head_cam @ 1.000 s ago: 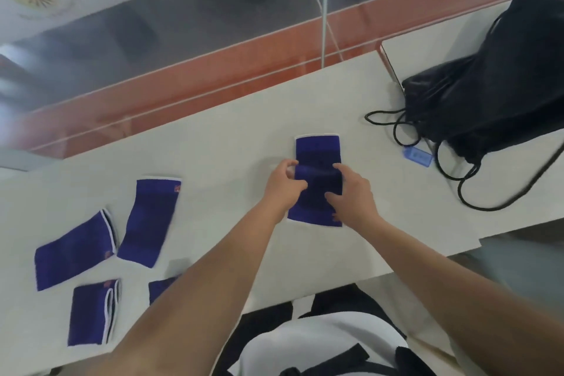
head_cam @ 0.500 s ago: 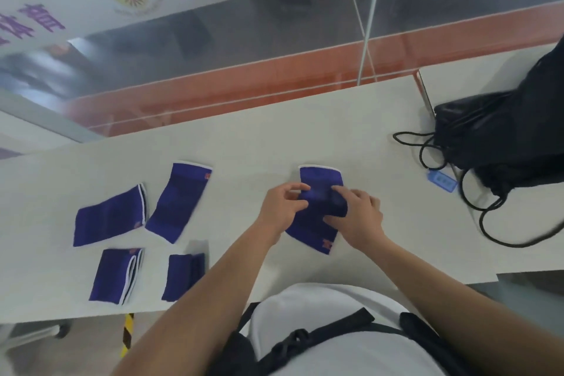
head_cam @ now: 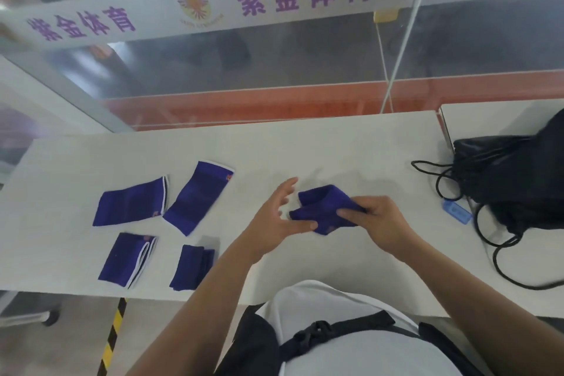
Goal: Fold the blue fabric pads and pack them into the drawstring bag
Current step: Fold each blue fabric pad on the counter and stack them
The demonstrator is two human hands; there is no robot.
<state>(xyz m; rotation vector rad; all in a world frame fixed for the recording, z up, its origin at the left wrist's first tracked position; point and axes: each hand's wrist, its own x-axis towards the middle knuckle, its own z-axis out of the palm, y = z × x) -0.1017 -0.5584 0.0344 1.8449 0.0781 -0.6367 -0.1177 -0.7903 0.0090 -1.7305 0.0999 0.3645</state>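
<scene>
A blue fabric pad is lifted off the white table and bent over on itself. My right hand pinches its right side. My left hand is beside its left edge with fingers spread, the thumb touching the pad's lower corner. Several other blue pads lie at the left: two flat ones and two folded ones near the front edge. The black drawstring bag lies at the far right, its cords trailing over the table.
A small blue tag lies beside the bag's cords. A glass partition with a white banner stands behind the table. A seam splits the table from a second one at the right. Yellow-black floor tape shows below the front edge.
The pad lay flat under both hands; now it is raised and folded over, held by my right hand. My left hand has opened. The camera has tilted up, showing more of the partition.
</scene>
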